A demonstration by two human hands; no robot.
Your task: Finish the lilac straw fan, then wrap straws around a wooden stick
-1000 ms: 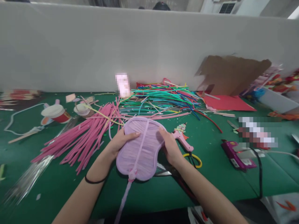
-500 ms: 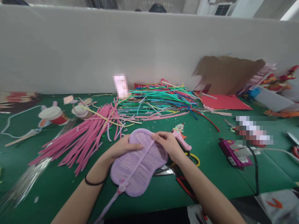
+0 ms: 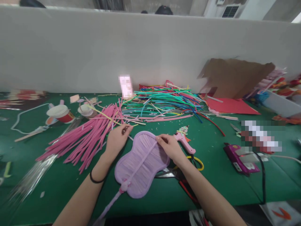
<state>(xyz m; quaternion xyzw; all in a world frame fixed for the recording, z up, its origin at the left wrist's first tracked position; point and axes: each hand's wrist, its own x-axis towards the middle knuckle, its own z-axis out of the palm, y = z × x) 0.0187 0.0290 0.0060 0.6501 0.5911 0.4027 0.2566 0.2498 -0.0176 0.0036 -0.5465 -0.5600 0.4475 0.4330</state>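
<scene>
A lilac fan-shaped craft piece (image 3: pixel 141 164) with a pink stem down its middle lies flat on the green table (image 3: pixel 58 185). My right hand (image 3: pixel 169 148) pinches its upper right edge, fingers closed on it. My left hand (image 3: pixel 117 140) is off the fan, just left of its top. Its fingers are pinched at the near ends of the pink pipe cleaners (image 3: pixel 87 135); what they hold, if anything, I cannot make out.
A heap of coloured pipe cleaners (image 3: pixel 164 102) lies behind. Right of the fan are a pink glue gun (image 3: pixel 184 142), yellow-handled scissors (image 3: pixel 195 161) and a purple glue gun (image 3: pixel 240 155) with a black cord. Paper cups (image 3: pixel 58 113) stand at the left, red paper (image 3: pixel 232 106) and cardboard (image 3: pixel 235 77) at the back right.
The fan was lowered from both hands onto the table. My left hand let go of it and moved up-left to the pink pipe cleaners. My right hand stays on its edge.
</scene>
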